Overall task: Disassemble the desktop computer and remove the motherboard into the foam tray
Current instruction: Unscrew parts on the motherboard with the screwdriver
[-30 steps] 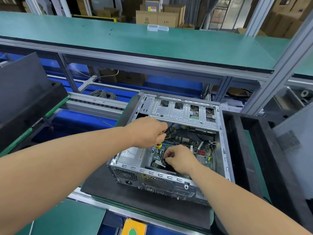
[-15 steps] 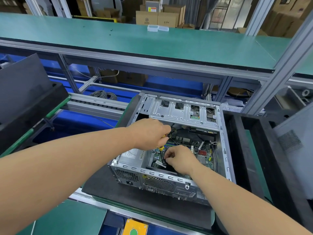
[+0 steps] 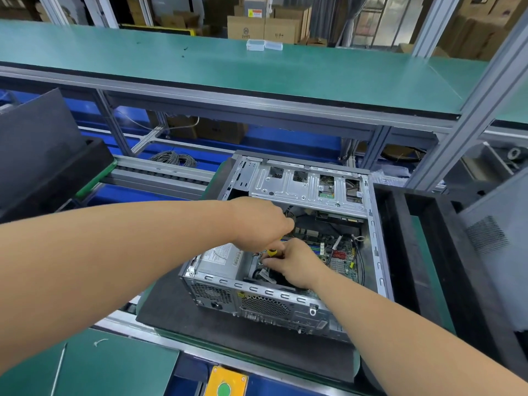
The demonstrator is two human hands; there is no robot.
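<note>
Both my hands are inside the open computer case (image 3: 288,304); my left hand (image 3: 261,222) grasps the yellow-handled screwdriver (image 3: 271,252), now lowered to meet my right hand (image 3: 295,265), fingers curled, contents hidden; motherboard (image 3: 340,254) sits in the case, likely still screwed down.

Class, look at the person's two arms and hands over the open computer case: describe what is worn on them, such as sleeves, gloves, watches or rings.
Both forearms are bare along all of their visible length: no sleeve edge shows in the head view. The left hand and the right hand wear no gloves. No watch, wrist strap or bracelet shows at either wrist, and no ring shows on the visible fingers, though several fingers are hidden inside the case.
</note>
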